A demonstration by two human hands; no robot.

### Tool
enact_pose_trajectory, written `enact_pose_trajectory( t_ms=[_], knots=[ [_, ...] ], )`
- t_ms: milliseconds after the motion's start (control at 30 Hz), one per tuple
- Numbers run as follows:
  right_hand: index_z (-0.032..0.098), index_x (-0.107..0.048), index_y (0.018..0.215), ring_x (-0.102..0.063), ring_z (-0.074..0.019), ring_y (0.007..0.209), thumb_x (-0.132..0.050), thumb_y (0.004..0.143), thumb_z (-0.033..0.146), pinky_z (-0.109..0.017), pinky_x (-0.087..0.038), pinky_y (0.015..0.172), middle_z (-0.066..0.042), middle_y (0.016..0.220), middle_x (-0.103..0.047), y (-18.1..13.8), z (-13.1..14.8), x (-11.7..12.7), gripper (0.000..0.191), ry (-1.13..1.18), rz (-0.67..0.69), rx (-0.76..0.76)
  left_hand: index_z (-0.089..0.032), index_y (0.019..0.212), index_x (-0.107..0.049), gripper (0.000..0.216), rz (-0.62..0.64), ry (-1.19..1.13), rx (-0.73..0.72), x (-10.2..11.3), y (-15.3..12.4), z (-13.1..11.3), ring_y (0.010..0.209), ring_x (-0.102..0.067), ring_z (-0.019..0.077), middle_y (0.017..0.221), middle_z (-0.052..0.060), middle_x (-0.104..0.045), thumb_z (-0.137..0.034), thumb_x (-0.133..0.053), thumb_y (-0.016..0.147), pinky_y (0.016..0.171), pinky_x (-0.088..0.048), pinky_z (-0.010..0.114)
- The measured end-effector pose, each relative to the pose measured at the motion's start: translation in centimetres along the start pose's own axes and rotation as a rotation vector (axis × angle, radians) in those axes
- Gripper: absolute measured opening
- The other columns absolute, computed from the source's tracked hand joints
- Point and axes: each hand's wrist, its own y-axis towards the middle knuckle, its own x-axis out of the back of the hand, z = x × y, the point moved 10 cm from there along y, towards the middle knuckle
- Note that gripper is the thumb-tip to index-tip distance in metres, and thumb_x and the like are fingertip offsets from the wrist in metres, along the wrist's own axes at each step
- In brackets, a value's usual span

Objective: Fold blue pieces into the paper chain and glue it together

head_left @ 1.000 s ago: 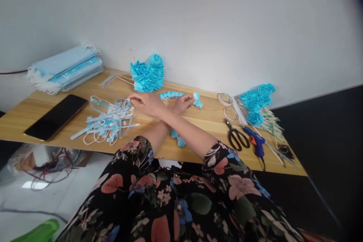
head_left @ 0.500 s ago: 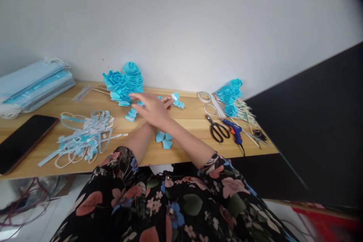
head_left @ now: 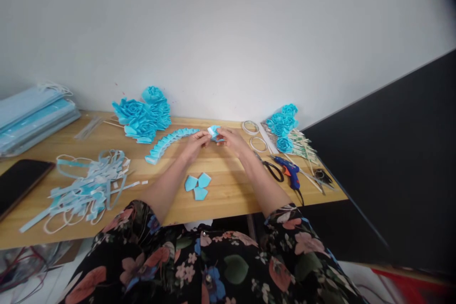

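Note:
My left hand (head_left: 194, 145) and my right hand (head_left: 231, 139) meet over the wooden table (head_left: 228, 185), both pinching the rolled end (head_left: 213, 132) of a long strip of folded blue petals (head_left: 167, 143) that curves away to the left. Three loose blue petal pieces (head_left: 198, 186) lie on the table just in front of my hands. A bunch of finished blue paper roses (head_left: 142, 113) rests behind the strip near the wall.
Black scissors (head_left: 273, 170), a blue glue gun (head_left: 290, 172), tape rings (head_left: 251, 128) and a second rose bunch with sticks (head_left: 287, 126) lie at the right. A pile of cut mask strips (head_left: 85, 187), a phone (head_left: 17, 184) and stacked face masks (head_left: 32, 116) sit left.
My arms were crossed, the right hand reaching left to the strips. They have uncrossed and both hands now hold the petal strip's end. The view has swung to the right.

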Motion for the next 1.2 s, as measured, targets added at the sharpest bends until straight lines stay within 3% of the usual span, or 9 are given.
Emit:
enact_pose_trajectory(
  t_ms=[133,367,600,700,800,900,1033,1200],
  knots=[
    [0.016,-0.064,0.069,-0.052,-0.0093,0.06,-0.079,0.058,0.043,-0.023,-0.045,0.057,0.002,0.062,-0.059,0.2,-0.2,-0.1,0.032,-0.032,0.041,-0.003,-0.018,0.066,-0.057,0.032,0.014,0.04,0.025,-0.3,-0.3,0.0,0.056,-0.038,0.0089,0.057,-0.005,-0.046,-0.044,-0.074,0.072,0.059,-0.031,0.025],
    [0.018,-0.059,0.065,-0.05,-0.0096,0.059,-0.07,0.066,0.045,-0.025,-0.043,0.062,0.003,0.061,-0.058,-0.1,-0.8,0.9,0.029,-0.137,-0.02,0.095,-0.019,0.064,-0.054,0.037,-0.039,0.097,-0.024,-0.2,-0.5,-1.3,0.06,-0.042,0.0113,0.06,-0.002,-0.049,-0.051,-0.064,0.08,0.062,-0.034,0.027],
    [0.019,-0.054,0.063,-0.045,-0.0099,0.06,-0.064,0.073,0.043,-0.024,-0.036,0.063,0.006,0.058,-0.051,-0.6,-1.6,1.0,0.028,-0.272,-0.033,0.158,-0.018,0.07,-0.06,0.03,-0.093,0.23,-0.013,0.4,-0.3,-1.5,0.057,-0.04,0.0095,0.058,-0.004,-0.049,-0.046,-0.072,0.072,0.06,-0.033,0.025],
    [0.019,-0.061,0.074,-0.051,-0.0117,0.065,-0.063,0.075,0.044,-0.025,-0.04,0.066,0.004,0.065,-0.058,-0.9,-1.2,1.5,0.026,-0.221,-0.071,0.181,-0.018,0.07,-0.062,0.028,-0.129,0.259,-0.011,0.8,-0.3,-1.5,0.056,-0.04,0.0094,0.058,-0.004,-0.049,-0.045,-0.072,0.072,0.059,-0.033,0.025],
    [0.019,-0.065,0.096,-0.06,-0.0157,0.08,-0.058,0.081,0.046,-0.028,-0.047,0.077,-0.002,0.086,-0.069,-1.7,0.3,3.0,0.032,-0.185,-0.231,0.283,-0.018,0.072,-0.063,0.027,-0.193,0.244,-0.02,1.4,-0.4,-1.6,0.058,-0.043,0.0099,0.061,-0.003,-0.053,-0.044,-0.072,0.073,0.06,-0.035,0.025],
    [0.019,-0.065,0.092,-0.062,-0.0177,0.086,-0.056,0.084,0.042,-0.03,-0.047,0.084,-0.004,0.091,-0.07,-3.0,2.1,3.4,0.025,-0.358,-0.355,0.427,-0.018,0.07,-0.061,0.025,-0.223,0.253,-0.037,1.6,-0.5,-1.9,0.06,-0.046,0.0101,0.064,-0.002,-0.056,-0.041,-0.071,0.074,0.063,-0.038,0.025],
    [0.021,-0.063,0.078,-0.059,-0.0174,0.078,-0.054,0.087,0.033,-0.03,-0.045,0.079,-0.003,0.079,-0.067,-3.6,2.7,1.4,0.018,-0.633,-0.314,0.533,-0.018,0.069,-0.062,0.023,-0.209,0.274,-0.058,1.2,-0.6,-2.0,0.063,-0.05,0.0107,0.066,-0.001,-0.06,-0.039,-0.07,0.074,0.066,-0.04,0.025],
    [0.022,-0.067,0.08,-0.059,-0.0175,0.079,-0.055,0.089,0.03,-0.03,-0.043,0.078,-0.003,0.083,-0.07,-3.3,2.0,0.4,0.017,-0.792,-0.282,0.544,-0.018,0.07,-0.066,0.022,-0.191,0.27,-0.045,0.6,-0.8,-1.9,0.064,-0.051,0.0111,0.068,-0.001,-0.061,-0.039,-0.072,0.071,0.067,-0.041,0.026]
  ],
)
